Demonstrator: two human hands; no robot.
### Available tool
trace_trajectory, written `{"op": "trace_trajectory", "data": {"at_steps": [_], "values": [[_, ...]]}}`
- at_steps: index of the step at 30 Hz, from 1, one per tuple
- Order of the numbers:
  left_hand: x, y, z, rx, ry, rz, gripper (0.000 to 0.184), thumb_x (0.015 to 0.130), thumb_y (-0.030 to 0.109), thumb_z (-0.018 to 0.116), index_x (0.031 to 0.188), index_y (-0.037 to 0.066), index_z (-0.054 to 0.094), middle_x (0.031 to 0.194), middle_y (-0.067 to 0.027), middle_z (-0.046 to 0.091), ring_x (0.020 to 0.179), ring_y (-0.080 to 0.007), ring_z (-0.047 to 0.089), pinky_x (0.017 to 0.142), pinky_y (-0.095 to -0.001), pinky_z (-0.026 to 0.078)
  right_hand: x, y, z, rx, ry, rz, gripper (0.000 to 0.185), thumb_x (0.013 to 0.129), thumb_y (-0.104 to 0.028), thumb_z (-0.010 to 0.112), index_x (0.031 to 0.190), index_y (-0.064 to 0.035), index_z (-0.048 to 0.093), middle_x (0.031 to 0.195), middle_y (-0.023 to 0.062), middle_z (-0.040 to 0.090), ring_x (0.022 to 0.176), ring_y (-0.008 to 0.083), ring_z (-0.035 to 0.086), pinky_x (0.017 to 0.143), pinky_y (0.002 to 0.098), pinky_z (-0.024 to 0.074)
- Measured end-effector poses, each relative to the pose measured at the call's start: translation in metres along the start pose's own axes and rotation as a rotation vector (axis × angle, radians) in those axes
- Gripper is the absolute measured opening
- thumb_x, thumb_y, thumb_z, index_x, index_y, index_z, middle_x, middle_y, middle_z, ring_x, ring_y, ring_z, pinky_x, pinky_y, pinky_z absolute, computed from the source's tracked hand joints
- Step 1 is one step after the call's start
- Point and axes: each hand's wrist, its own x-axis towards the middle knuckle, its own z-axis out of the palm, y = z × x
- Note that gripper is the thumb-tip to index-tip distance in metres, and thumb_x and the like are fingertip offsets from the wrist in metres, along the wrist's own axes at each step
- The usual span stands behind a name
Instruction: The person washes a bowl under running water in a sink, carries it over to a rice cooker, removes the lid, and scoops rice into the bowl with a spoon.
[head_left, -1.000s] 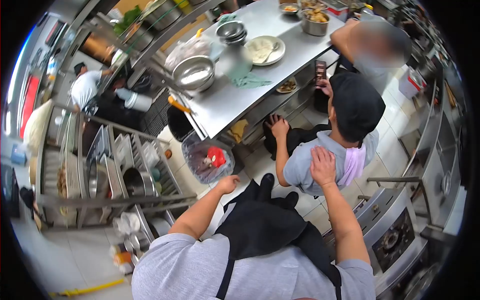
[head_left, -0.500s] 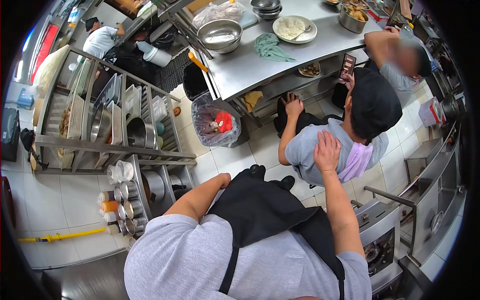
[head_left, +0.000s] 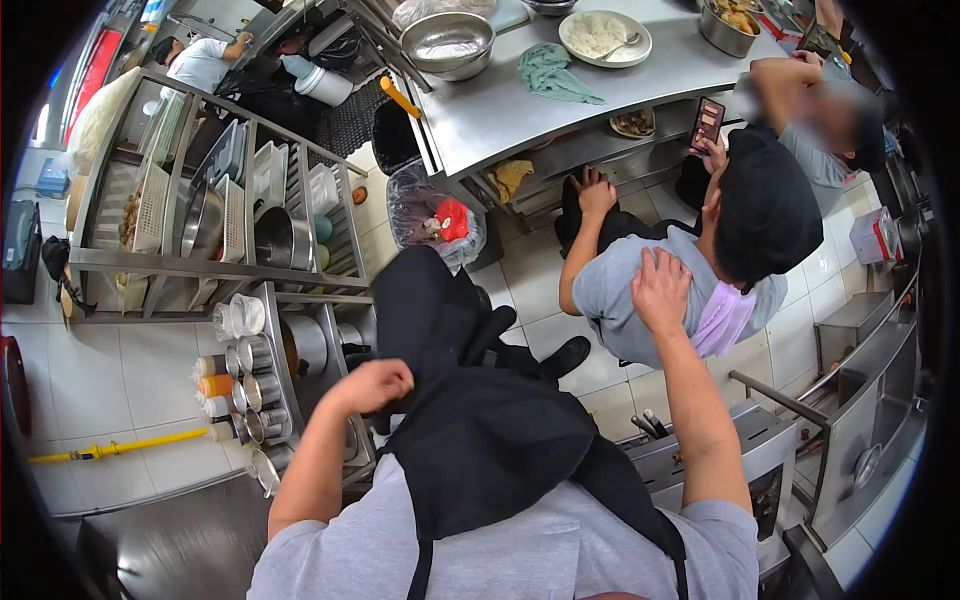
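Note:
My left hand (head_left: 375,386) is beside my black apron (head_left: 490,450), its fingers curled in; whether anything is inside them is hidden. One leg in black trousers (head_left: 425,310) is raised in front of me, close to that hand. My right hand (head_left: 660,290) rests with fingers apart on the upper back of a seated co-worker in a grey shirt (head_left: 615,290). A lilac cloth (head_left: 724,322) hangs at that person's neck. The co-worker wears a black cap (head_left: 770,205) and holds up a phone (head_left: 707,123) showing a lit screen.
A steel table (head_left: 480,130) bears a plate of rice (head_left: 605,38), a green cloth (head_left: 555,75) and metal bowls (head_left: 447,45). A lined bin (head_left: 410,215) stands below. Left is a rack (head_left: 200,265) of trays; right, a stove (head_left: 720,450). Other people are at the back left and right.
My left hand has moved back toward me and down in view, its fingers now showing. One leg has come up on the left. My right hand stays on the co-worker's back.

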Motion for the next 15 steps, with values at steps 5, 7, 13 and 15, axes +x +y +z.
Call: {"op": "trace_trajectory", "data": {"at_steps": [5,7,13,15], "values": [[-0.033,0.036,-0.082,0.043,0.369,-0.056,0.025,0.089,0.004,0.056,0.113,0.002,0.059,0.084,-0.0059,0.067,0.074,-0.0156,0.064,0.067,-0.0296,0.05,-0.001,-0.003,0.002,0.028,0.028,0.019,0.042,0.079,-0.023,0.063,0.119,-0.0102,0.06,0.119,0.0067,0.057,0.114,0.0229,0.052,0.098,0.0421,0.036],[-0.04,0.036,-0.102,0.143,0.592,-0.043,0.024,0.091,0.006,0.057,0.115,0.002,0.058,0.084,-0.0066,0.066,0.074,-0.0164,0.064,0.068,-0.0298,0.05,-0.005,-0.003,0.003,0.048,0.067,0.025,0.042,0.078,-0.023,0.064,0.118,-0.0106,0.06,0.119,0.0066,0.056,0.115,0.023,0.052,0.097,0.0429,0.0368],[-0.012,0.015,-0.115,-0.036,0.454,-0.049,0.024,0.093,0.006,0.058,0.116,0.002,0.057,0.085,-0.0038,0.062,0.077,-0.0123,0.058,0.071,-0.0279,0.048,-0.019,0.003,-0.003,0.098,0.044,0.095,0.043,0.077,-0.024,0.065,0.118,-0.0125,0.061,0.121,0.0055,0.056,0.117,0.0228,0.051,0.096,0.0439,0.0378],[0.01,0.013,-0.11,-0.101,0.337,-0.019,0.028,0.092,0.007,0.061,0.119,0.001,0.054,0.084,-0.0037,0.061,0.077,-0.0123,0.059,0.071,-0.0279,0.048,-0.03,0.006,-0.003,0.088,0.067,0.118,0.043,0.076,-0.025,0.065,0.118,-0.0131,0.061,0.122,0.0051,0.056,0.118,0.0226,0.051,0.096,0.0436,0.0376]]}}
